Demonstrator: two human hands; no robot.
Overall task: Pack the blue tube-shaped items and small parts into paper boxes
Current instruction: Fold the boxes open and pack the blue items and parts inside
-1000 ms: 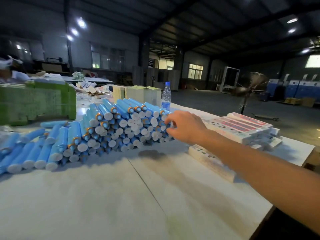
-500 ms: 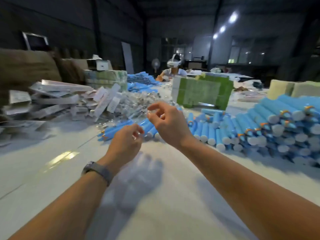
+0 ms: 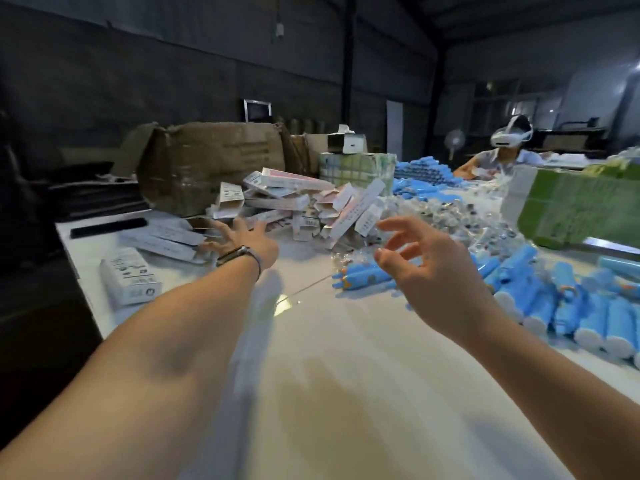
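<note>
Left hand [image 3: 242, 242] spread wide, reaching toward heaped white paper boxes [image 3: 294, 202] at the table's far edge; right hand [image 3: 426, 268] loosely open, empty, over blue plastic tubes [image 3: 363, 278] mid-table. Risk: toppling the heap.

Both hands, left [image 3: 242, 242] and right [image 3: 426, 268], reach open-fingered toward piled paper boxes [image 3: 294, 202].

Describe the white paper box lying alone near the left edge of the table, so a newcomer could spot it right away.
Start at the big brown cardboard carton at the table's far left, then come toward the camera past the heap of paper boxes. The lone white box lies by the table edge, left of the left hand, closed, apart from the heap.
</note>
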